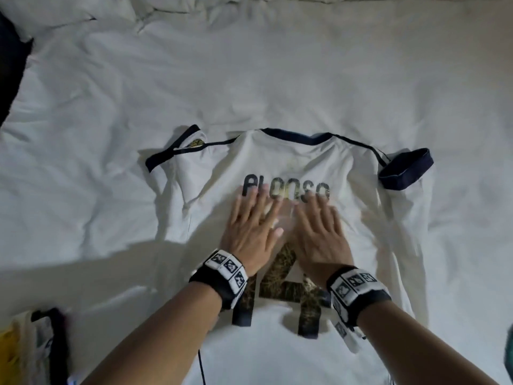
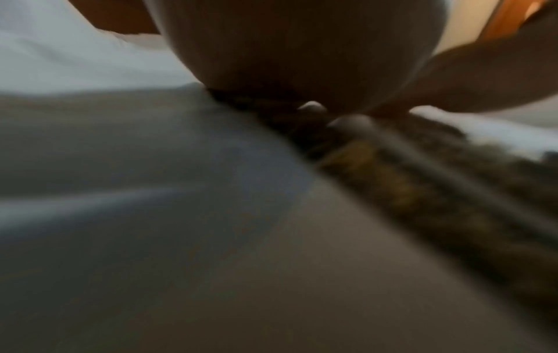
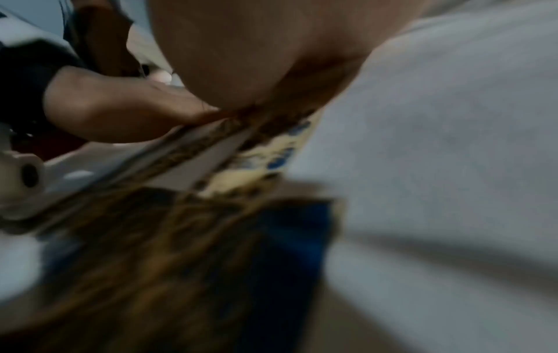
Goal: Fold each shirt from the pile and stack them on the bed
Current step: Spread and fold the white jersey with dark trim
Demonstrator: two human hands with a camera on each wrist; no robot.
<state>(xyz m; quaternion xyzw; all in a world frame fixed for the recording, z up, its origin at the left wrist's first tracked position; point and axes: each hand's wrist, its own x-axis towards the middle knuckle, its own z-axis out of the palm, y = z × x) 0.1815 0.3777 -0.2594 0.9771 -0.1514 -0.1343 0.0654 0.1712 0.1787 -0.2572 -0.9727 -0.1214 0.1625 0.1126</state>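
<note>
White rumpled bed sheet (image 1: 111, 112) underneath, white jersey (image 1: 361, 218) spread back-up on it — navy collar at the far side from the hands. Left hand (image 1: 251, 226) and right hand (image 1: 319, 234) flat side by side on the jersey's middle, fingers straight, gripping nothing — fingertips at the printed name, wrists over the number. Pile of clothes (image 1: 30, 345) well off beyond the left wrist.

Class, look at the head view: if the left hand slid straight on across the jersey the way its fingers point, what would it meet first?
The left hand, flat on the white football jersey, points toward the collar. Its fingertips already touch the dark printed name lettering, so it would meet that first.
</note>
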